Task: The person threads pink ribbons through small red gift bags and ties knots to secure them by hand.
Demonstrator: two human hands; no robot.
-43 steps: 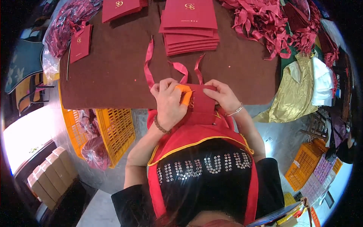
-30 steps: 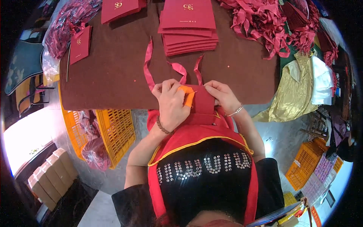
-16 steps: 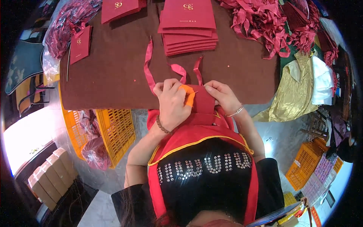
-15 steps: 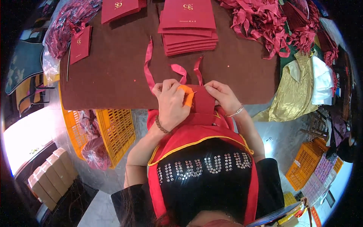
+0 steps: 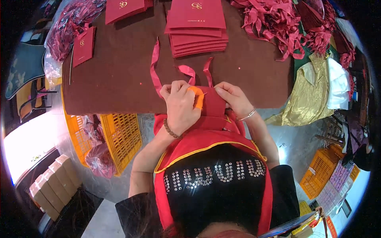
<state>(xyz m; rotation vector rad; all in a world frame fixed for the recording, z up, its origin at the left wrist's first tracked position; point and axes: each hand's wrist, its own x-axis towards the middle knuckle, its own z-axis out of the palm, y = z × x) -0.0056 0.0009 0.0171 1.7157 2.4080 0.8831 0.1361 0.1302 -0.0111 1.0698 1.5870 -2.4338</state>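
At the table's near edge, a flat red paper bag (image 5: 215, 103) is held between my two hands. My right hand (image 5: 235, 100) pinches its right side between thumb and fingers. My left hand (image 5: 180, 104) is closed over its left side, with orange wrapping (image 5: 198, 99) on a finger; a red ribbon (image 5: 155, 67) runs into this hand. What its fingertips grip is partly hidden. Two more ribbon pieces, a curled one (image 5: 186, 71) and a short one (image 5: 207, 71), lie just beyond the bag.
Stacked red bags (image 5: 196, 39) stand on the brown-covered table (image 5: 119, 75), with another stack (image 5: 125, 10) farther left and a single bag (image 5: 83, 47) beyond my left hand. Loose ribbons (image 5: 274, 25) pile at the far right. Yellow crates (image 5: 120, 139) stand on the floor at left.
The bag's near part has tipped up, so less of it shows below my hands. Both hands keep nearly the same places and grips.
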